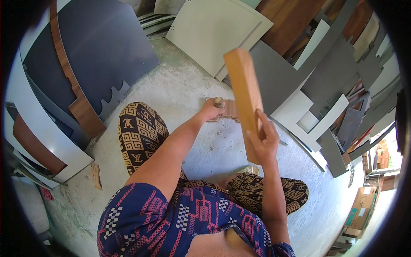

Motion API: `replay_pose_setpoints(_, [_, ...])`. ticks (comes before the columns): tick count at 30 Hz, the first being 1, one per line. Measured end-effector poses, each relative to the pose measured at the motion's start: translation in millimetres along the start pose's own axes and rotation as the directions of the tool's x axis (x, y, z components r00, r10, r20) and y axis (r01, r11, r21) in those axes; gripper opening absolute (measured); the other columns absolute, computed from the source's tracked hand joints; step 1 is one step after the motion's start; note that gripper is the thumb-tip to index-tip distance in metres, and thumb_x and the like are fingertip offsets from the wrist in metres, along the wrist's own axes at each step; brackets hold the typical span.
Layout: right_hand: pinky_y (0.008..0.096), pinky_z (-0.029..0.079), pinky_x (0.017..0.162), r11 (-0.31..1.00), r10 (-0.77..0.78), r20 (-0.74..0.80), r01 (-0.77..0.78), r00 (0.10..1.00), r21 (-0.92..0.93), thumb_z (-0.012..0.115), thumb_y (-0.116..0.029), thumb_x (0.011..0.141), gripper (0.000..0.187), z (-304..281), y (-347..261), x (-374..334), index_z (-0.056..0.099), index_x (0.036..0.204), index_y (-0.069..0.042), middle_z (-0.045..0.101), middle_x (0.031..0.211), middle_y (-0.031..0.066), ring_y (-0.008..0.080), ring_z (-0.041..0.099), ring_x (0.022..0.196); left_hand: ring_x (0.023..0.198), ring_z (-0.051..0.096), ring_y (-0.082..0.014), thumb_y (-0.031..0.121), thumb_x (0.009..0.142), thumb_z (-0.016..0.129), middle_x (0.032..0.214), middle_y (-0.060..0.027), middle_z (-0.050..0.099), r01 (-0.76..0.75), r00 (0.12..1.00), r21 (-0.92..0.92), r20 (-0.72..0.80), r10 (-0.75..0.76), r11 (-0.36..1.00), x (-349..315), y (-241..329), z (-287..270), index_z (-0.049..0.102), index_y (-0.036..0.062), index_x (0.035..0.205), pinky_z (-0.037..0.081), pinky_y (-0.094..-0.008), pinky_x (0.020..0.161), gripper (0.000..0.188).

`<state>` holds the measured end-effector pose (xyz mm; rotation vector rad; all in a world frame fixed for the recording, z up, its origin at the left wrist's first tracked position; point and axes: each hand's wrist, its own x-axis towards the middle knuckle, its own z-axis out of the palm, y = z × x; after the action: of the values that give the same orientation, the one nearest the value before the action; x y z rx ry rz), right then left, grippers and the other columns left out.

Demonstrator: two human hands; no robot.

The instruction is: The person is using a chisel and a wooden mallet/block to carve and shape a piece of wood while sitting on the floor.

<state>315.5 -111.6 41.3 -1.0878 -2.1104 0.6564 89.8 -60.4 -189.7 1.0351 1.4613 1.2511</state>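
Note:
My left hand [210,110] is wrapped round the upright wooden handle of a chisel [218,101]. Its handle shows end-on from above, and the blade is hidden. Under that fist lies a small brown wooden board [231,109] on the floor, its near edge jagged. Raised to the right of it, my right hand [264,139] grips a long, thick wooden block [244,81] by its lower end. The block tilts upward and its far end rises above the chisel. It covers the right part of the board.
Dark panels [107,38] and a brown strip [85,115] lean at the left. Pale boards [214,34] stand ahead; grey offcuts [329,90] crowd the right. A wood scrap [96,176] lies on the concrete floor [205,158]. A cardboard box [361,207] stands at the far right.

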Motion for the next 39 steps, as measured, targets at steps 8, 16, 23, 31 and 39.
replay_pose_setpoints(8, [0.036,0.05,0.064,0.984,0.127,0.225,-0.094,0.966,-0.154,0.075,-0.017,0.068,0.066,23,39,-15,0.055,0.131,-0.022,0.059,0.081,0.0089,0.0258,0.059,0.066,0.074,0.063,-0.0147,0.01,0.067,0.077,0.084,-0.0072,0.07,-0.061,0.996,-0.284,0.052,0.079,0.957,-5,14,8,0.067,0.0012,0.089,0.052,-0.0319,0.07,0.025])
replay_pose_setpoints(16, [0.0251,0.046,0.061,0.773,0.43,0.181,-0.465,0.884,0.432,0.067,-0.005,0.076,0.063,10,54,3,0.048,0.136,-0.003,0.063,0.075,0.0046,0.01,0.056,0.066,0.077,0.065,-0.0167,0.009,0.068,0.075,0.086,-0.0086,0.069,-0.059,0.998,0.12,0.001,0.059,0.991,6,-9,3,0.067,0.002,0.093,0.052,-0.0333,0.072,0.027])
replay_pose_setpoints(23, [0.0308,0.051,0.068,0.717,0.643,0.175,-0.667,0.745,0.204,0.073,-0.012,0.07,0.059,29,123,-16,0.056,0.124,0.002,0.069,0.084,0.015,0.0179,0.067,0.075,0.076,0.065,-0.0188,0.011,0.066,0.076,0.084,-0.0104,0.07,0.026,1.0,-0.012,0.006,-0.026,1.0,7,0,5,0.068,0.0011,0.09,0.051,-0.0344,0.071,0.027])
replay_pose_setpoints(31, [0.0319,0.053,0.071,0.729,0.65,0.282,-0.684,0.706,0.034,0.074,-0.011,0.07,0.056,48,154,-24,0.057,0.121,0.006,0.067,0.098,0.0185,0.0226,0.067,0.082,0.075,0.063,-0.0175,0.01,0.067,0.075,0.082,-0.007,0.068,0.037,0.999,0.016,-0.03,-0.036,0.999,2,10,8,0.066,0.0025,0.09,0.051,-0.0338,0.069,0.026])
replay_pose_setpoints(39, [0.0348,0.055,0.069,0.313,0.741,0.433,-0.835,0.513,0.453,0.072,-0.005,0.07,0.066,30,150,-21,0.046,0.129,0.007,0.064,0.101,0.0164,0.0228,0.065,0.083,0.076,0.063,-0.0169,0.01,0.066,0.075,0.083,-0.007,0.068,0.03,0.999,0.018,-0.033,-0.029,0.999,1,16,5,0.066,0.0023,0.09,0.051,-0.0336,0.07,0.026])
